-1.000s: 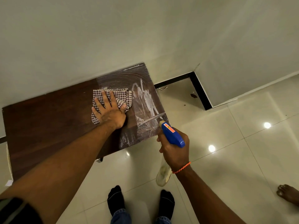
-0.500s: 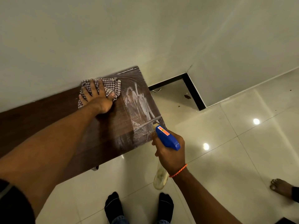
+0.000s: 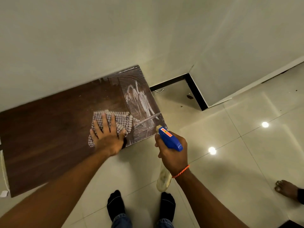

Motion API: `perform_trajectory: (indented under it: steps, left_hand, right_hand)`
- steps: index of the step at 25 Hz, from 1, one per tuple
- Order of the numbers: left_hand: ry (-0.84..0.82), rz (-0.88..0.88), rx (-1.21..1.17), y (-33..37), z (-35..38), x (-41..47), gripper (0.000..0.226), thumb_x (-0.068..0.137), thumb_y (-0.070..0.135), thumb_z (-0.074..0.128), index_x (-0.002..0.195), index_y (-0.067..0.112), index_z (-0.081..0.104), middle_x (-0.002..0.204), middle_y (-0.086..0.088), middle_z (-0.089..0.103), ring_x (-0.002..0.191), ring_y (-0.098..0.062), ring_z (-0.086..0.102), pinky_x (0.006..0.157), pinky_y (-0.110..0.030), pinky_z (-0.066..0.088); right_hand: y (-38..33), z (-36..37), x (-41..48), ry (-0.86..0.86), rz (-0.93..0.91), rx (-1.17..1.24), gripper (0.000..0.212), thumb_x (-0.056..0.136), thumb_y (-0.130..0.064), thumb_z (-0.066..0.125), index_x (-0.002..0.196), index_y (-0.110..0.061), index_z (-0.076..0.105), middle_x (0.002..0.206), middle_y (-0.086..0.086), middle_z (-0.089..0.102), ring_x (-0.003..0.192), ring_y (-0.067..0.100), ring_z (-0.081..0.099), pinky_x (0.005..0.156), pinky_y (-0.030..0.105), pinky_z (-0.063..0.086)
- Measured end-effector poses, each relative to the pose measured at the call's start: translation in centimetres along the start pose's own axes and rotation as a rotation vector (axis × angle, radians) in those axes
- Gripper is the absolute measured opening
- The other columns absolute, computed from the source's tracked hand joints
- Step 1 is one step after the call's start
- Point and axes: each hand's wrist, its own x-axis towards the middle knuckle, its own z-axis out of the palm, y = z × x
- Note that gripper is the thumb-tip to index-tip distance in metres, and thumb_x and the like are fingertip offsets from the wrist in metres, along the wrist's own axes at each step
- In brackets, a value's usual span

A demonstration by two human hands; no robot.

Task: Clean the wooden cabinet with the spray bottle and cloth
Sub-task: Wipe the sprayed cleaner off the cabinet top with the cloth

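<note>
Head camera: my flat left hand [image 3: 108, 139] is pressing the checked cloth [image 3: 122, 120], white streaks [image 3: 141, 99] lying frame-right; right hand [image 3: 172, 156] is gripping the spray bottle [image 3: 171, 140].

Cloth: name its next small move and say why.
Probably slide the cloth right, across the white streaks at the cabinet's right end. The left hand presses flat on it, and the streaks lie just beside it, unwiped.

Left hand [image 3: 107, 137] flat, fingers spread; right hand [image 3: 172, 156] seemingly curled, gripping.
</note>
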Motion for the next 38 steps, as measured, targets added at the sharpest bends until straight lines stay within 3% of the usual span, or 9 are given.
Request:
perform_trajectory:
  steps: [5,10,12,14,19,25,31,33,38]
  left_hand:
    - [0.018,-0.088,-0.004,2.0,3.9,-4.5,0.085,0.093,0.071,0.012,0.164,0.023,0.011,0.171,-0.012,0.003,0.151,-0.051,0.01,0.118,-0.069,0.011]
    - [0.086,0.124,0.141,-1.3,1.4,-2.4,0.088,0.088,0.077,0.012,0.162,0.033,-0.005,0.171,-0.001,-0.013,0.155,-0.042,-0.004,0.124,-0.06,0.002]
    - [0.03,0.275,0.039,-4.1,-1.1,-2.7,0.094,0.087,0.082,0.025,0.161,0.036,-0.012,0.168,0.005,-0.024,0.156,-0.034,-0.012,0.126,-0.057,0.0]
    - [0.052,0.242,-0.025,-5.1,-2.8,-3.6,0.11,0.083,0.082,0.043,0.161,0.03,-0.016,0.164,0.003,-0.034,0.155,-0.027,-0.02,0.125,-0.052,-0.004]
    - [0.127,-0.168,-0.102,1.5,0.5,-4.5,0.111,0.084,0.084,0.02,0.163,0.008,0.003,0.17,-0.015,-0.006,0.157,-0.035,-0.007,0.126,-0.054,-0.007]
    - [0.193,-0.035,0.061,4.4,2.7,-4.0,0.104,0.087,0.076,0.013,0.16,0.002,0.02,0.166,-0.026,0.016,0.152,-0.05,0.012,0.121,-0.063,0.004]
    - [0.131,0.14,0.17,7.5,2.0,-3.0,0.1,0.09,0.076,0.009,0.163,0.009,0.0,0.17,-0.02,-0.004,0.155,-0.044,-0.003,0.123,-0.055,-0.007]
    - [0.097,0.155,0.173,7.2,1.6,-3.0,0.092,0.098,0.071,0.023,0.162,0.013,-0.009,0.169,-0.015,-0.015,0.155,-0.039,-0.013,0.125,-0.053,-0.01]
    - [0.118,-0.055,0.137,3.8,1.0,-4.7,0.09,0.101,0.049,0.043,0.161,0.003,-0.007,0.166,-0.023,-0.018,0.154,-0.041,-0.018,0.126,-0.054,-0.006]
  right_hand:
    - [0.2,-1.4,-0.5,-0.001,-0.026,0.032,0.017,0.09,-0.013,0.07,0.08,0.001,0.069,0.065,0.019,0.066,0.052,0.038,0.06,0.053,0.044,0.057]
    - [1.8,-3.2,-1.2,-0.013,-0.044,0.017,0.018,0.09,-0.015,0.069,0.08,0.0,0.069,0.065,0.017,0.066,0.053,0.036,0.061,0.053,0.046,0.057]
    - [2.3,-4.0,-1.8,-0.044,-0.05,0.042,0.02,0.09,-0.019,0.069,0.081,-0.002,0.068,0.064,0.016,0.065,0.053,0.035,0.06,0.051,0.046,0.056]
    - [2.9,-4.6,-1.9,-0.037,-0.07,0.059,0.016,0.089,-0.021,0.069,0.082,-0.007,0.069,0.064,0.012,0.065,0.053,0.032,0.06,0.051,0.046,0.057]
    - [4.1,-5.0,-2.2,-0.012,-0.049,0.085,0.021,0.087,-0.026,0.069,0.081,-0.006,0.069,0.063,0.012,0.064,0.051,0.033,0.059,0.049,0.044,0.055]
    - [4.4,-6.4,-2.2,0.009,-0.042,0.099,0.018,0.088,-0.022,0.07,0.092,-0.004,0.073,0.064,0.012,0.065,0.051,0.033,0.058,0.049,0.046,0.055]
    - [3.7,-5.7,-1.7,0.01,-0.06,0.078,0.018,0.089,-0.018,0.069,0.088,0.0,0.071,0.065,0.017,0.066,0.051,0.036,0.058,0.05,0.046,0.056]
    - [3.8,-5.6,-1.7,0.004,-0.062,0.067,0.017,0.089,-0.016,0.069,0.092,0.0,0.072,0.066,0.017,0.066,0.052,0.036,0.059,0.051,0.045,0.057]
    - [4.3,-5.0,-1.3,-0.027,-0.041,0.07,0.011,0.09,-0.014,0.07,0.093,-0.003,0.072,0.066,0.018,0.066,0.053,0.036,0.058,0.052,0.042,0.057]
